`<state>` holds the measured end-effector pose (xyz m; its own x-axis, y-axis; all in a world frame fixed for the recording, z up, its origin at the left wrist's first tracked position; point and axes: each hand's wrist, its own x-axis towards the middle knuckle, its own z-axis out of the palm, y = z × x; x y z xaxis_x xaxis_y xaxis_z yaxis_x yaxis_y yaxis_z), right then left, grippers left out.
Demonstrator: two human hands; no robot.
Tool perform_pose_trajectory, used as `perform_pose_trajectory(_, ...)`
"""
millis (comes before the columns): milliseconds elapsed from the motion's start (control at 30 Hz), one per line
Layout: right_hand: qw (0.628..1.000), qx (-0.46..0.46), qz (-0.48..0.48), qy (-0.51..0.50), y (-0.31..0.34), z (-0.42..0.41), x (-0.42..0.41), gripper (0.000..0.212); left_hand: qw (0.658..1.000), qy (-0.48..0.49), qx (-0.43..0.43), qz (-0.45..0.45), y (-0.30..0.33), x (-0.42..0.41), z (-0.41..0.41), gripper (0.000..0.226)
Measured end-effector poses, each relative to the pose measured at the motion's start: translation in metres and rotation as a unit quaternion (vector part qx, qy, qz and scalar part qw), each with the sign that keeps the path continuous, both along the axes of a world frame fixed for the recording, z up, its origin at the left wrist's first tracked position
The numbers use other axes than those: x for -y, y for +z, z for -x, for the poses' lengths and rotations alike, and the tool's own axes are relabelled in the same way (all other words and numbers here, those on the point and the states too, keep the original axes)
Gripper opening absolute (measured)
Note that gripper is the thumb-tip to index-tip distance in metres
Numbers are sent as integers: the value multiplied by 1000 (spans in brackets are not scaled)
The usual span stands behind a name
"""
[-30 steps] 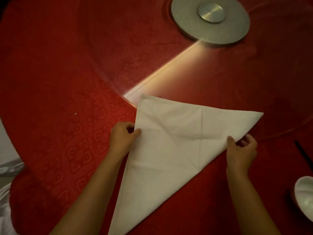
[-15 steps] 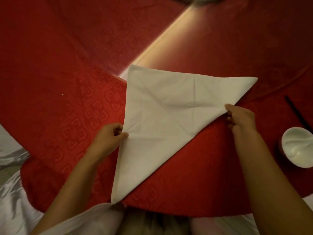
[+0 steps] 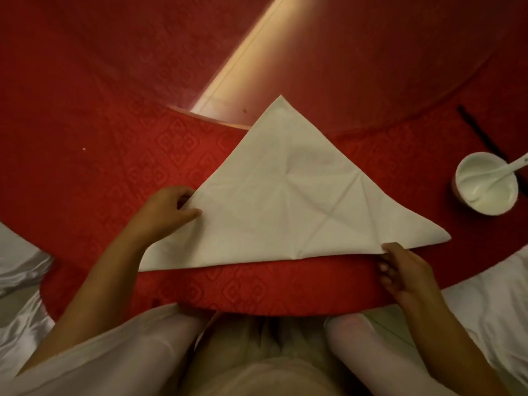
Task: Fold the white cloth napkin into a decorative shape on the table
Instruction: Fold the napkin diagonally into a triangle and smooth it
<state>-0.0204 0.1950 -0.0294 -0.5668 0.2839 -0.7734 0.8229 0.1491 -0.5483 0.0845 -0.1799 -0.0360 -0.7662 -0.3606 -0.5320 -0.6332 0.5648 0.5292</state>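
Observation:
The white cloth napkin (image 3: 288, 201) lies folded into a triangle on the red tablecloth (image 3: 85, 178). Its long edge runs along the near side of the table and its peak points away from me. Creases cross its surface. My left hand (image 3: 168, 210) pinches the napkin's left sloping edge, thumb on top of the cloth. Near the right corner, my right hand (image 3: 403, 272) pinches the long bottom edge, thumb on the cloth and fingers curled below it.
A white bowl (image 3: 485, 184) holding a white spoon (image 3: 511, 167) stands at the right, with a dark stick (image 3: 480, 132) behind it. A glass turntable edge (image 3: 211, 121) curves behind the napkin's peak. White satin chair covers (image 3: 20, 261) flank the table's near rim.
The napkin has turned clockwise and come closer to the table's near edge, its long edge now facing me. Both hands kept their pinch. The camera tilted down, so the metal disc left view.

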Motion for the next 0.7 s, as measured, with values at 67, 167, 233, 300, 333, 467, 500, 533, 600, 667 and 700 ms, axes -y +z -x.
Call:
perform_pose_trajectory(67, 999, -9, 1, -31, -1, 1, -7, 9, 999, 4, -25, 28, 0, -9, 1, 16)
perform_pose_trajectory(167, 995, -48, -17, -82, 0, 14, -18, 12, 996, 6, -46, 74, -3, -21, 4, 11)
perform_pose_trajectory(233, 991, -74, -22, -110, 0, 21, -24, 14, 993, 20, -49, 110, -6, -28, 6, 20)
perform_pose_trajectory(300, 987, -90, -11, -130, 0, 26, -30, 15, 981, 32, -70, 176, -6, -37, 5, 37)
perform_pose_trajectory(333, 986, -96, -3, -137, 0, 28, -33, 15, 971, 40, -99, 213, -6, -45, 4, 45)
perform_pose_trajectory(467, 983, -102, 22, -151, -2, 32, -46, 13, 952, 21, -217, 216, -1, -106, 13, 55)
perform_pose_trajectory(500, 983, -100, 28, -153, -3, 33, -49, 13, 953, -10, -221, 206, -4, -126, 18, 57)
perform_pose_trajectory(533, 983, -97, 32, -154, -4, 33, -52, 13, 954, -48, -217, 203, -7, -144, 23, 59)
perform_pose_trajectory(600, 983, -91, 38, -152, -7, 35, -58, 13, 951, -127, -196, 201, -17, -180, 34, 60)
perform_pose_trajectory(667, 985, -87, 48, -139, -9, 35, -64, 12, 947, -189, -160, 204, -30, -207, 41, 61)
perform_pose_trajectory(700, 986, -87, 51, -133, -9, 36, -67, 10, 945, -209, -139, 210, -37, -217, 43, 61)
